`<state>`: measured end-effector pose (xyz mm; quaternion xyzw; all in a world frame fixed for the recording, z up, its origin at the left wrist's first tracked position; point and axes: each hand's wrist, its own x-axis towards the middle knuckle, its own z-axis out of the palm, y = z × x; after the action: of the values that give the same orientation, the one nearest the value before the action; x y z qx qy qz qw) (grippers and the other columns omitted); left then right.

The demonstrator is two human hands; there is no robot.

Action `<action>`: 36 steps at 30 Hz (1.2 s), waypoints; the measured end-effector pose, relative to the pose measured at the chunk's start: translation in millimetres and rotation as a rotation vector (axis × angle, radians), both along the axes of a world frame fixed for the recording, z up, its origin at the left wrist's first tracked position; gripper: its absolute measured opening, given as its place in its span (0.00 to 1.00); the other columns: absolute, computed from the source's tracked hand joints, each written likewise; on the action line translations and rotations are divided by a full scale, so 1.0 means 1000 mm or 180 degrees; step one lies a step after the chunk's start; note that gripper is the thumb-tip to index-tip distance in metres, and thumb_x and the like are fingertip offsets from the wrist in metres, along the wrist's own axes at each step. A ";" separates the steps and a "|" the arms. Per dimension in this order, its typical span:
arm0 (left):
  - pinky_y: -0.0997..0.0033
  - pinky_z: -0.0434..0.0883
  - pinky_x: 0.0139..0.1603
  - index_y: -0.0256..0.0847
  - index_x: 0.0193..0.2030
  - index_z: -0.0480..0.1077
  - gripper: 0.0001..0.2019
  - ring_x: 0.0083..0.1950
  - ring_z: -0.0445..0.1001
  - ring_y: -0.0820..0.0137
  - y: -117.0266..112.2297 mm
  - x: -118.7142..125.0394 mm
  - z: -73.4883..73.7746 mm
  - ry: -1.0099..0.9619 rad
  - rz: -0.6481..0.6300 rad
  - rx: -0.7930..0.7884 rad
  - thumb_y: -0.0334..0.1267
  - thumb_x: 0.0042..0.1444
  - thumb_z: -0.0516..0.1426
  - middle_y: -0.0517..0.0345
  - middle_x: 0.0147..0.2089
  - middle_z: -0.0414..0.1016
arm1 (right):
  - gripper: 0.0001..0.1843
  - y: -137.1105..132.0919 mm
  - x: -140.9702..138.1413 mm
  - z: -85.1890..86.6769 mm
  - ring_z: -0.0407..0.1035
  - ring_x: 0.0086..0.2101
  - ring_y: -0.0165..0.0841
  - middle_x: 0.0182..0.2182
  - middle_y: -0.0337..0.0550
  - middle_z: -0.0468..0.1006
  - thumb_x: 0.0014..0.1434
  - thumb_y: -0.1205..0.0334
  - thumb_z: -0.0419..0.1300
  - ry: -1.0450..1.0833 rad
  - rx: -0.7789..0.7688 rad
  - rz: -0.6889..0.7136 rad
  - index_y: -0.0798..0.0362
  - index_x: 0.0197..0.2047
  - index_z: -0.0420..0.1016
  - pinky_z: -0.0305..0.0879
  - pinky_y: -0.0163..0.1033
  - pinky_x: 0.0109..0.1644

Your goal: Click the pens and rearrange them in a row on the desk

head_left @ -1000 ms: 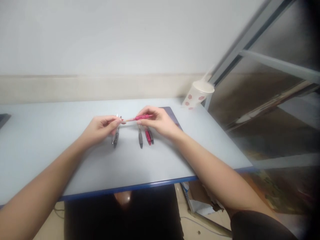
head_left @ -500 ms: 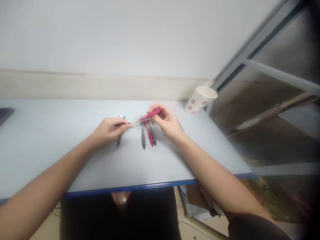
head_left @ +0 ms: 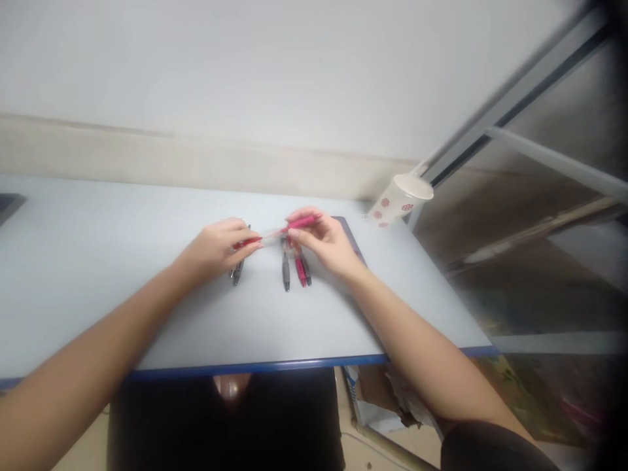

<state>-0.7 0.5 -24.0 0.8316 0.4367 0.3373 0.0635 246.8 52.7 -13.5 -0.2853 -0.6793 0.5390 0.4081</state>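
A red pen (head_left: 303, 223) is held lengthwise between my two hands above the desk. The fingers of my right hand (head_left: 328, 243) are closed round its red barrel. My left hand (head_left: 216, 247) pinches a red piece at the other side. A thin clear stretch shows between the hands, blurred; I cannot tell whether the parts are joined. Below my right hand, a grey pen (head_left: 286, 269), another red pen (head_left: 301, 271) and a darker pen (head_left: 308, 271) lie side by side. Dark pens (head_left: 238, 271) lie partly hidden under my left hand.
A white paper cup (head_left: 396, 203) with red flower prints stands at the desk's back right. A dark flat object (head_left: 347, 234) lies behind my right hand, another (head_left: 8, 205) at the far left. The desk's blue edge (head_left: 294, 365) runs in front; a metal frame (head_left: 554, 157) stands right.
A red piece now shows in my left fingers, where the end of a thin clear and orange part was pinched before. My right hand still holds the red barrel. The view has shifted slightly.
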 end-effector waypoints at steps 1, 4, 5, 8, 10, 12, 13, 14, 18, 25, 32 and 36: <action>0.70 0.69 0.38 0.40 0.42 0.81 0.15 0.34 0.73 0.69 -0.001 -0.001 0.001 0.0024 0.0005 -0.0018 0.43 0.73 0.55 0.55 0.35 0.75 | 0.17 -0.001 0.000 0.000 0.71 0.30 0.30 0.35 0.38 0.77 0.61 0.50 0.71 0.0014 -0.0003 -0.0043 0.50 0.45 0.75 0.73 0.40 0.36; 0.70 0.69 0.37 0.40 0.42 0.81 0.16 0.34 0.73 0.68 -0.004 -0.005 0.010 0.0225 -0.0005 -0.0173 0.45 0.74 0.54 0.55 0.35 0.75 | 0.17 -0.002 -0.001 0.002 0.71 0.29 0.30 0.35 0.39 0.78 0.59 0.49 0.73 0.0097 -0.0016 -0.0160 0.50 0.43 0.76 0.73 0.40 0.35; 0.69 0.69 0.37 0.41 0.42 0.80 0.17 0.34 0.73 0.68 -0.004 -0.007 0.015 0.0310 -0.0010 -0.0224 0.45 0.74 0.53 0.55 0.35 0.75 | 0.16 -0.003 -0.001 0.002 0.71 0.29 0.30 0.35 0.39 0.78 0.60 0.50 0.73 0.0119 -0.0040 -0.0182 0.50 0.43 0.76 0.73 0.40 0.35; 0.69 0.68 0.37 0.42 0.38 0.80 0.19 0.33 0.72 0.68 -0.005 -0.010 0.027 0.0489 -0.0053 -0.0349 0.47 0.73 0.53 0.55 0.34 0.74 | 0.14 -0.003 0.001 0.003 0.72 0.29 0.30 0.33 0.38 0.78 0.60 0.52 0.72 0.0221 -0.0093 -0.0213 0.50 0.43 0.76 0.74 0.41 0.36; 0.69 0.68 0.38 0.43 0.37 0.80 0.19 0.33 0.72 0.68 -0.001 -0.010 0.031 0.0491 -0.0083 -0.0427 0.49 0.73 0.53 0.55 0.35 0.75 | 0.12 -0.003 0.001 0.003 0.73 0.29 0.30 0.32 0.37 0.78 0.61 0.55 0.71 0.0336 -0.0091 -0.0227 0.49 0.43 0.75 0.74 0.41 0.37; 0.69 0.69 0.39 0.43 0.38 0.81 0.19 0.34 0.73 0.68 0.003 -0.009 0.029 0.0420 -0.0070 -0.0447 0.51 0.72 0.54 0.54 0.38 0.77 | 0.11 -0.003 0.001 0.003 0.74 0.29 0.30 0.33 0.37 0.79 0.62 0.56 0.70 0.0394 -0.0105 -0.0241 0.49 0.43 0.74 0.74 0.40 0.36; 0.69 0.69 0.40 0.43 0.39 0.81 0.19 0.34 0.73 0.69 0.006 -0.008 0.027 0.0374 -0.0047 -0.0431 0.51 0.72 0.54 0.54 0.39 0.77 | 0.11 -0.003 0.001 0.003 0.75 0.30 0.30 0.33 0.38 0.79 0.63 0.55 0.69 0.0388 -0.0114 -0.0259 0.49 0.43 0.73 0.74 0.40 0.36; 0.69 0.68 0.40 0.43 0.39 0.81 0.19 0.35 0.73 0.68 0.008 -0.007 0.023 0.0323 -0.0013 -0.0398 0.51 0.71 0.54 0.54 0.39 0.78 | 0.12 -0.003 0.001 0.003 0.76 0.31 0.31 0.35 0.39 0.80 0.63 0.54 0.69 0.0363 -0.0109 -0.0289 0.49 0.43 0.73 0.74 0.40 0.35; 0.67 0.68 0.40 0.44 0.36 0.79 0.19 0.35 0.71 0.67 0.008 -0.005 0.007 0.0114 0.0122 -0.0297 0.49 0.71 0.53 0.53 0.36 0.76 | 0.16 -0.005 0.002 0.005 0.77 0.29 0.31 0.38 0.40 0.82 0.66 0.47 0.67 0.0183 0.0089 -0.0483 0.47 0.44 0.69 0.74 0.40 0.32; 0.67 0.67 0.38 0.48 0.47 0.82 0.17 0.35 0.72 0.66 -0.001 -0.007 -0.001 -0.0029 0.0054 -0.0280 0.48 0.74 0.52 0.53 0.37 0.76 | 0.13 -0.004 0.004 0.001 0.77 0.37 0.36 0.37 0.42 0.80 0.67 0.48 0.66 -0.0082 0.0343 -0.0579 0.47 0.42 0.71 0.76 0.42 0.36; 0.68 0.63 0.33 0.44 0.46 0.82 0.19 0.32 0.69 0.67 -0.002 -0.005 -0.001 0.0183 0.0151 -0.0062 0.45 0.75 0.50 0.55 0.34 0.73 | 0.10 0.010 0.011 -0.008 0.71 0.33 0.33 0.37 0.41 0.77 0.63 0.52 0.69 -0.0047 0.0519 -0.0936 0.47 0.38 0.75 0.71 0.42 0.34; 0.69 0.65 0.34 0.44 0.47 0.83 0.18 0.31 0.70 0.68 -0.003 -0.003 -0.002 0.0060 0.0141 -0.0135 0.46 0.75 0.51 0.55 0.35 0.75 | 0.09 0.012 0.013 -0.010 0.73 0.35 0.34 0.39 0.42 0.78 0.63 0.53 0.70 -0.0095 0.0359 -0.0973 0.47 0.42 0.78 0.72 0.42 0.35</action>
<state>-3.4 -2.5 -26.4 0.8233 0.4626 0.3214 0.0696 259.5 64.9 -23.4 -0.3700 -0.6631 0.4274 0.4906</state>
